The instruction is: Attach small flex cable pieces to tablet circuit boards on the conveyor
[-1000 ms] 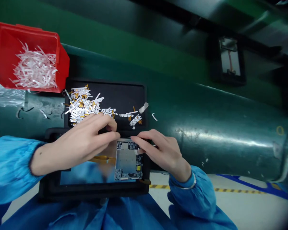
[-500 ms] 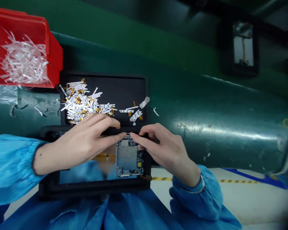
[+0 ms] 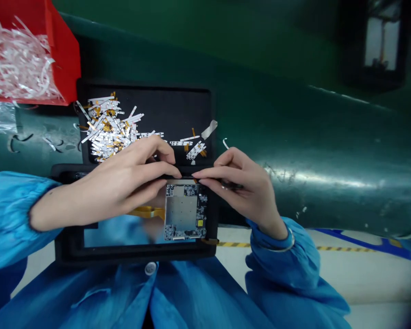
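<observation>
A screen panel [image 3: 116, 233] with a green circuit board [image 3: 181, 210] and an orange flex cable [image 3: 147, 212] lies in a black tray before me. My left hand [image 3: 123, 183] reaches over the panel, fingers bent, its fingertips at the far edge by the board. From the other side my right hand [image 3: 246, 187] meets it there, thumb and index finger pinched close. Between the fingertips runs a thin flex strip [image 3: 188, 180] with an orange bit near the right fingers. A small dark object [image 3: 232, 185] shows under my right palm; its kind is unclear.
A second black tray [image 3: 171, 107] behind holds a heap of white-and-orange flex strips [image 3: 109, 128] and a few loose ones. At the far left stands a red bin [image 3: 66, 68] of white paper-like liners [image 3: 20, 68]. Scraps lie on the green table [image 3: 294, 151].
The view has shifted slightly. My right index finger now lies straighter along the panel's far edge, and my left thumb has drawn back left, uncovering more of the board's top.
</observation>
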The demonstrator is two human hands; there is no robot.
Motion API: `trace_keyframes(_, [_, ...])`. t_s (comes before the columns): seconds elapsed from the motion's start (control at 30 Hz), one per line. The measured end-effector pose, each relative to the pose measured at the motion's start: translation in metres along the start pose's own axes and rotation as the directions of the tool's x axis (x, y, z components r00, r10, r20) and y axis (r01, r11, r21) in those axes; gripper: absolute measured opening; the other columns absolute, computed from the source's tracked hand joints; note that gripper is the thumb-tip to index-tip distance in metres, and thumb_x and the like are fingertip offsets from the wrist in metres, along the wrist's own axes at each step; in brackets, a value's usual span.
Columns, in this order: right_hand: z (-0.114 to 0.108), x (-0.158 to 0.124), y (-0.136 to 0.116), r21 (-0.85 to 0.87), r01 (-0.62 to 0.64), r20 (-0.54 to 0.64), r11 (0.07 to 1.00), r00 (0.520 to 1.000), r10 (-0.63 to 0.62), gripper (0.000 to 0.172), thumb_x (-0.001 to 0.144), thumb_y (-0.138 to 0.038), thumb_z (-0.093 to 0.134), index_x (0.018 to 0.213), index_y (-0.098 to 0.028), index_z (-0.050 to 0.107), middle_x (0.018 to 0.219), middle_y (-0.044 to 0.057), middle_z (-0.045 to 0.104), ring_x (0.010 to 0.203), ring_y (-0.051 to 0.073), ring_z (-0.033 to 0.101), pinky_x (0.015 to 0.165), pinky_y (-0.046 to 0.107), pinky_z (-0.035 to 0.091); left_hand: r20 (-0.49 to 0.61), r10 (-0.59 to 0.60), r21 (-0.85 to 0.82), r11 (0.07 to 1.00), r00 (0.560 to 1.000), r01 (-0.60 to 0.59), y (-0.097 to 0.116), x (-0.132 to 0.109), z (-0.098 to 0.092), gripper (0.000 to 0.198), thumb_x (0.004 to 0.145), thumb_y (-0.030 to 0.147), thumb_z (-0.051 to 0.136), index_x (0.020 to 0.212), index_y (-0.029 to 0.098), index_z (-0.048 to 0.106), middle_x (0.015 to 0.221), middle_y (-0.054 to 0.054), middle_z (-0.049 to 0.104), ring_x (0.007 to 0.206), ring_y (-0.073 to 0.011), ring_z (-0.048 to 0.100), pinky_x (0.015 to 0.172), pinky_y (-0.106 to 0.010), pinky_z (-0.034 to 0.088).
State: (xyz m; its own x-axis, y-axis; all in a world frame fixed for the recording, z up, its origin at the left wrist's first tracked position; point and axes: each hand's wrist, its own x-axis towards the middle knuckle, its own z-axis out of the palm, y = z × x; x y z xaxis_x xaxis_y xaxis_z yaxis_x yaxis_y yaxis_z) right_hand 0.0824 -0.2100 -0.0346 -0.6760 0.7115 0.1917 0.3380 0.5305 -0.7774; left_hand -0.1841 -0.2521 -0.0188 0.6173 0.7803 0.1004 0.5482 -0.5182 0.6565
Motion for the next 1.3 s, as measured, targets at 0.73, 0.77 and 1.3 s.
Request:
trace_keyframes(0.73, [0.003,0.013,-0.002,0.125,-0.297,0.071,0.947,0.954,0.290,0.023,0.087,-0.023,0.076,0.080,-0.020,0.055,0.083,0.000,0.051,0.071,0.012,0.051,0.043,0.021,0.035,0.016,0.113,0.221,0.969,0.993,-0.114,0.000,-0.003,0.004,0.033,0.102,0.018,0.050,0.134,0.018,0.055,0.124,-0.013,0.052,0.113,-0.0309,0.050,0.084,-0.041,0.037])
trace_keyframes(0.77, [0.003,0.012,-0.001,0.129,-0.304,0.064,0.944,0.953,0.298,0.023,0.087,-0.024,0.077,0.080,-0.020,0.055,0.083,0.000,0.051,0.072,0.013,0.052,0.044,0.021,0.036,0.017,0.116,0.231,0.966,0.993,-0.117,0.001,-0.002,0.005,0.031,0.103,0.019,0.047,0.132,0.018,0.056,0.124,-0.013,0.053,0.114,-0.0309,0.051,0.085,-0.042,0.037])
trace_keyframes(1.3, [-0.013,-0.003,-0.009,0.481,-0.251,-0.311,0.840,0.847,0.431,0.034,0.104,-0.041,0.053,0.076,-0.024,0.063,0.073,0.001,0.055,0.047,0.012,0.041,0.037,0.032,0.027,0.109,0.176,0.368,0.907,0.978,-0.204,0.020,0.019,0.002,0.032,0.104,0.013,0.040,0.130,0.013,0.057,0.119,-0.012,0.056,0.109,-0.0280,0.051,0.091,-0.041,0.038])
